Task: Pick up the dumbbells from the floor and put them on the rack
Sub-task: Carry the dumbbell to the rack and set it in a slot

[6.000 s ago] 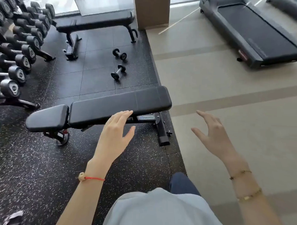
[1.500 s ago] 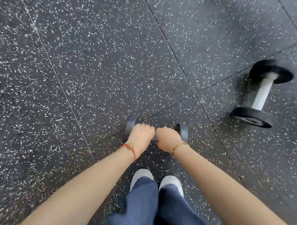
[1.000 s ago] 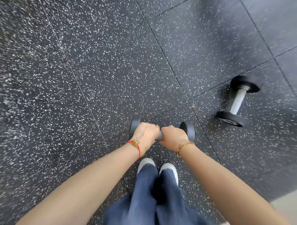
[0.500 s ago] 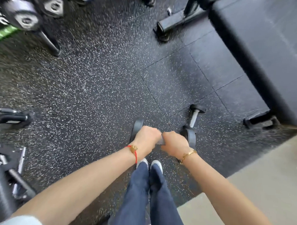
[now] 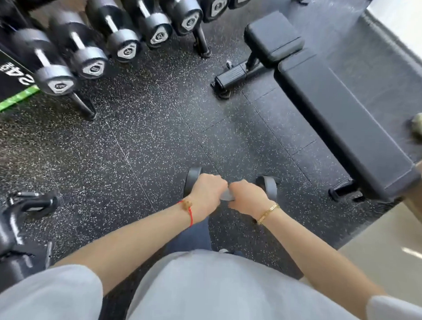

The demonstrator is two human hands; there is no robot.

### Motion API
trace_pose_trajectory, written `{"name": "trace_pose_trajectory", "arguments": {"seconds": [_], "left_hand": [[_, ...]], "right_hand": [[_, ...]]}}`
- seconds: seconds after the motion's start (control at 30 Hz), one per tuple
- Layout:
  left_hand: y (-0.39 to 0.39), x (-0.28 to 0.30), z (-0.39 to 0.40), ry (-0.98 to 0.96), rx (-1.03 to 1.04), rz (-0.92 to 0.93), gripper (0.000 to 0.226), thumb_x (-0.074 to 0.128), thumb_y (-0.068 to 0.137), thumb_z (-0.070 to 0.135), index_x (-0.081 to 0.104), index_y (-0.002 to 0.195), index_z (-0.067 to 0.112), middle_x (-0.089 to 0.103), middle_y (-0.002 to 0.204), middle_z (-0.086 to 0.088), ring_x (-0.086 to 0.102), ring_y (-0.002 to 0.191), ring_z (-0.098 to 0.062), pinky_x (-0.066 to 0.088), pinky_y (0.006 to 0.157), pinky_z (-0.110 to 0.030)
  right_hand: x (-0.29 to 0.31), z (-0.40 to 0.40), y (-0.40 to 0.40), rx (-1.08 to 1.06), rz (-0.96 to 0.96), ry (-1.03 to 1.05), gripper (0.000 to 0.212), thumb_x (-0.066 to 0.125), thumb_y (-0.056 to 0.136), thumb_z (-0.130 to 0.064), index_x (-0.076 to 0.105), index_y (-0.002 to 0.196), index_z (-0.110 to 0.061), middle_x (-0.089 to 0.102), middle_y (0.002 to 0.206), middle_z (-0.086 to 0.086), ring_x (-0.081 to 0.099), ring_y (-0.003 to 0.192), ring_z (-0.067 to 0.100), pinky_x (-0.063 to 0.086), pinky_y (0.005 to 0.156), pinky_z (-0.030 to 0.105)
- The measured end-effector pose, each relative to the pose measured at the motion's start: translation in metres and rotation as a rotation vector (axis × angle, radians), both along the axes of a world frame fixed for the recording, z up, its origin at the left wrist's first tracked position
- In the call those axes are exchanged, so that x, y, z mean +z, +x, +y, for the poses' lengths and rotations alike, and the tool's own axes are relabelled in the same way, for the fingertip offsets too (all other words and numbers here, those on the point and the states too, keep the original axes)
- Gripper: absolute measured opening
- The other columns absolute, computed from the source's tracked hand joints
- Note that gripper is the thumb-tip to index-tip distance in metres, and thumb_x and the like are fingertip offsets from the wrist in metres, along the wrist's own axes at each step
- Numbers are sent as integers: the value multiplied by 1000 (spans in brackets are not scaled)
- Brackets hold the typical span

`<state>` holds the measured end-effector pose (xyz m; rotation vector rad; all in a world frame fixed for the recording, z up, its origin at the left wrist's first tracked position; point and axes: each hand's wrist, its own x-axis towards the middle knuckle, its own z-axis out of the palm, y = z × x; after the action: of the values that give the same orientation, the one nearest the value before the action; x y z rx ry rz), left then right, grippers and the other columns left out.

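Both hands hold one small black dumbbell (image 5: 268,186) by its silver handle, level in front of my waist and off the floor. My left hand (image 5: 206,192) grips the handle's left half beside the left end plate. My right hand (image 5: 247,197) grips the right half next to the right plate. The dumbbell rack (image 5: 200,42) runs across the upper left, with several larger black dumbbells lying on it, ends facing me. The second small dumbbell is out of view.
A black flat bench (image 5: 340,112) stretches from the upper middle to the right. Part of another bench frame (image 5: 16,219) stands at the lower left. Speckled black rubber flooring (image 5: 138,142) lies between me and the rack; beige floor (image 5: 382,247) begins at the right.
I have stood up, lifting the dumbbell off the floor with both hands. My view has swung up toward the rack, and the second dumbbell has dropped out of sight.
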<state>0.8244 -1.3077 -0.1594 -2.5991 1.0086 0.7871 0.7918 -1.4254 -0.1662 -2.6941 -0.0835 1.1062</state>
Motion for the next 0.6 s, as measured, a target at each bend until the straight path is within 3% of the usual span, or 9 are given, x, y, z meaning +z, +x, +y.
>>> {"name": "trace_pose_trajectory", "arguments": {"seconds": [0.13,0.43,0.6], "left_hand": [[67,17,9,9,-37,4,20,63,85,14,68,104,16,72,109,-4,70,103,-25,46,70,-29],[243,52,17,-17,-100,-91,23,67,84,21,67,106,15,72,110,-5,70,104,-26,48,74,-30],[339,59,3,-41,-123,-133,18,64,86,18,67,104,15,71,109,-6,69,103,-26,37,66,-29]], "right_hand": [[15,11,63,-50,2,28,22,56,85,-16,62,104,-5,68,103,13,67,92,34,44,63,32],[36,20,234,-101,-103,35,26,57,83,-16,64,106,-6,69,105,14,67,95,34,52,73,36],[38,4,330,-107,-123,40,24,56,82,-16,64,103,-5,69,104,14,67,93,34,53,72,36]]}}
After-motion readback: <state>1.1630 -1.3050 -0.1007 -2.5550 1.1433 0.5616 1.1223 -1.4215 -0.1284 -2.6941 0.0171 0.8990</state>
